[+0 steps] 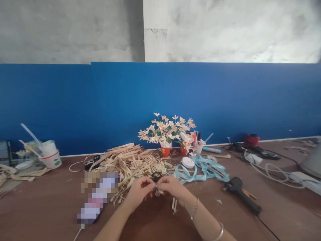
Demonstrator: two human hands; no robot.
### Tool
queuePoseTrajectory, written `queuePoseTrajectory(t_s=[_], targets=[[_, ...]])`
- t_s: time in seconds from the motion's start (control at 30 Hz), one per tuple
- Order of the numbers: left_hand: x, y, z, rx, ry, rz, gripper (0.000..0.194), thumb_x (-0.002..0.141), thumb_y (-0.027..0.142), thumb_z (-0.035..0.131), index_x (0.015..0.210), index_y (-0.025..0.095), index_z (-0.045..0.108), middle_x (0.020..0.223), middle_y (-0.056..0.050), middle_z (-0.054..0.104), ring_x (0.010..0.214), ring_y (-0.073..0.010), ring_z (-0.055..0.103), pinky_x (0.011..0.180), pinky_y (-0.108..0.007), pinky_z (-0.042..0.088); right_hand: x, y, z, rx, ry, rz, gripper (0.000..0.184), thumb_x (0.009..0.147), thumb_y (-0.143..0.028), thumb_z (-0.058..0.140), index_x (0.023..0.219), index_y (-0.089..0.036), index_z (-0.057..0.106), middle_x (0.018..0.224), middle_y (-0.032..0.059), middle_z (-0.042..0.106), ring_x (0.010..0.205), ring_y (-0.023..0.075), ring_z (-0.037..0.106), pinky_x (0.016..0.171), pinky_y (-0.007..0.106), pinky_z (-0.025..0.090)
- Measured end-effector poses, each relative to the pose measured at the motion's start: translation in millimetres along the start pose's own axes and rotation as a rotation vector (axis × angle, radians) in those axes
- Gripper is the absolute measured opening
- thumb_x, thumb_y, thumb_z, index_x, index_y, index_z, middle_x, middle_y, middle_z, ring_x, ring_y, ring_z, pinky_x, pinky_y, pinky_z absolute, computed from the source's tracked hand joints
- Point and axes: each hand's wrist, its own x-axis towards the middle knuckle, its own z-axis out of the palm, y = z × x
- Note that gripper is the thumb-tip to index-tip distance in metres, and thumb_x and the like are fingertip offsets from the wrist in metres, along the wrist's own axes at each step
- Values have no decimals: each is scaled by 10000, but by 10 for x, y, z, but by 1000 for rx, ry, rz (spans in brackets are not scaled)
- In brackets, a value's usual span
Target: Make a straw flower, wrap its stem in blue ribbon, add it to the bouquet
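Note:
My left hand (140, 191) and my right hand (173, 190) meet low in the middle of the head view, just above the brown tabletop. Their fingertips are pinched together on a small pale flower (158, 193), which points downward and is partly hidden by the fingers. Just beyond them lies a heap of dry straw-coloured husk strips (132, 164). Behind the heap, cream flowers (165, 129) on stems stand in a red pot (165, 150), with a second red pot (184, 149) alongside. A few pale strips (174, 205) lie below my right hand.
Light blue ribbon (200, 169) and a white roll (188, 162) lie right of the heap. A black glue gun (242, 194) trails its cord at right, near white cables (276, 174). A blurred-out object (97, 199) lies left; a paper cup (51, 159) stands far left. A blue panel (120, 103) rises behind.

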Motion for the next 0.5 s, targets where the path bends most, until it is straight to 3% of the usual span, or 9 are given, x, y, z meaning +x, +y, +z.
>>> queuePoseTrajectory(t_s=[0.1,0.23,0.5], targets=[[2,-3,5,34,57,-8,234,668,382,579,677,149,568,420,46,524,332,-53,351,356,-172,235,-21,-11,74,-280,189,-244,130,588,-170,571,717,-166,589,657,-15,567,599,118,495,569,224,382],[15,-9,17,56,101,14,201,666,347,566,646,147,567,425,43,520,357,-58,383,366,-170,243,-71,11,165,-600,357,-599,184,563,-63,542,701,-183,548,799,23,558,800,174,501,732,273,393],[81,-76,12,62,103,15,213,660,343,560,714,140,598,411,48,507,371,-78,412,382,-184,303,-80,20,169,-653,436,-678,179,599,-15,524,650,-183,563,831,48,567,845,182,518,765,283,408]])
